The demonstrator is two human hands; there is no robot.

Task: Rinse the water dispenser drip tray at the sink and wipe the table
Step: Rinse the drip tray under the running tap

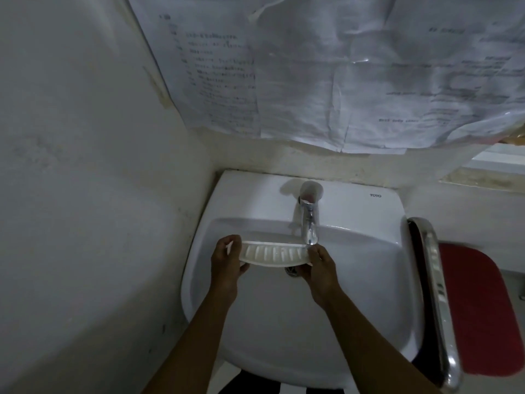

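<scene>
Both hands hold the tray (274, 253) level over the sink (369, 280), just under the tap (309, 223): left hand (227, 258) pinching its left end, right hand (319, 265) its right end. Wall (99, 223) crowds the sink's left rim; a steel rail (434, 280) borders its right.

We see the drip tray (274, 253), a white, long, shallow plastic piece with a row of ribbed slots along its top. It is held level above the sink (355, 280), lengthwise from left to right, in the back half of the basin, with its right end just under the tap's spout. The sink is a white ceramic basin set against the back wall, its left edge beside the side wall. Its drain shows just below the tray's right end.
</scene>
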